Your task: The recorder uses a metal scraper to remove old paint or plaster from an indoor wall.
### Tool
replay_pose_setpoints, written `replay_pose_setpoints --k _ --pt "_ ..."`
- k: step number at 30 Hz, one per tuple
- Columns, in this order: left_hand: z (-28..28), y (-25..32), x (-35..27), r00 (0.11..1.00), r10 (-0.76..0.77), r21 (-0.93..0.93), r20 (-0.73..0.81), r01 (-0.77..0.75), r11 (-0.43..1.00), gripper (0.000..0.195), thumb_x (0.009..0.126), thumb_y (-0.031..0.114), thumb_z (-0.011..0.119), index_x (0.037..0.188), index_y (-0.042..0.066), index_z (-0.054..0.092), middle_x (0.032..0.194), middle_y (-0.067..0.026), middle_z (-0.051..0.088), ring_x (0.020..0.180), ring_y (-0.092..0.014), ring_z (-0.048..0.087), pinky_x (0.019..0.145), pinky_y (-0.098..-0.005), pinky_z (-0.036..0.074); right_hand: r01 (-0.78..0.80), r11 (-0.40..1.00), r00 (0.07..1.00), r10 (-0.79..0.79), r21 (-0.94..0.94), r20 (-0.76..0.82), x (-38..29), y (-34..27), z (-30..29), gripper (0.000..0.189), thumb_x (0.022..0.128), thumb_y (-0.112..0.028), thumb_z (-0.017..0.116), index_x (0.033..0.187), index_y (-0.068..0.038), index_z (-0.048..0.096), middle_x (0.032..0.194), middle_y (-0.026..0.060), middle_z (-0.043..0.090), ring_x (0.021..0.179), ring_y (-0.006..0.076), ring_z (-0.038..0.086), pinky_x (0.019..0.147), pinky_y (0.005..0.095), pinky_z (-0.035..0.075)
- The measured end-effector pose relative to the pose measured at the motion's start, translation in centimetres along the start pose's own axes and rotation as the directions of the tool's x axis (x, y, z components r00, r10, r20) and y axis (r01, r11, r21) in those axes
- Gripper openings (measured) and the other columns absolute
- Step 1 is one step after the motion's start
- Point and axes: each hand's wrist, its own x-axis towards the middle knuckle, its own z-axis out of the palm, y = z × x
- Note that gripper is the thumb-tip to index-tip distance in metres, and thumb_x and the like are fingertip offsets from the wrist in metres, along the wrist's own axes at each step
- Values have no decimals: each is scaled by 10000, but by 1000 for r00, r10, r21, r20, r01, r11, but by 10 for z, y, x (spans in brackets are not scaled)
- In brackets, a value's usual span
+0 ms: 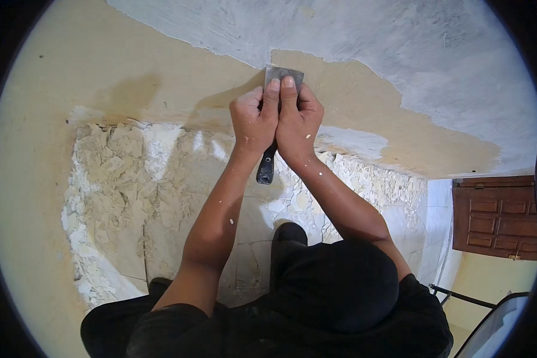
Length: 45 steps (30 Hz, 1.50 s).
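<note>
My left hand (253, 112) and my right hand (298, 114) are side by side, both gripping one putty knife. Both thumbs press flat on its metal blade (284, 71), whose edge touches the wall at the border of the yellowish paint (340, 85) and the bare grey plaster (385, 40). The black handle (265, 168) sticks out below my wrists. Most of the handle under my palms is hidden. Small pale flakes cling to both hands and forearms.
Peeled paint flakes (112, 174) lie heaped on the tiled floor (250, 215) along the wall's foot. My shoe (291, 232) stands on the tiles. At the right are a brown panelled wooden door (496, 217) and a black-framed object (467, 297), partly in view.
</note>
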Motion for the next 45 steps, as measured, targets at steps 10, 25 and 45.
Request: replay_pose_setpoints --k 10,25,45 --pt "4 16 4 1000 12 4 -1 -12 1000 447 886 294 568 590 -38 523 486 -171 470 415 -194 430 432 -351 355 55 989 998 -57 -141 -15 6 -11 -5 347 930 -212 520 660 3 488 572 -33 436 578 40 358 479 247 326" --pt "10 37 -16 947 -319 -711 32 246 658 292 957 188 435 783 -2 573 718 12 543 677 -65 464 602 -223 387 337 799 907 -133 -498 400 22 -63 -16 299 846 -181 580 643 -7 446 523 104 466 492 197 470 475 317 373" --pt "72 46 -45 857 -515 -899 -27 205 388 284 971 254 437 797 38 503 745 -1 520 693 -41 454 603 -199 384 603 473 738 -25 -643 674 46 -73 -38 215 837 -152 568 702 -9 480 526 172 497 468 350 498 452 354 384"
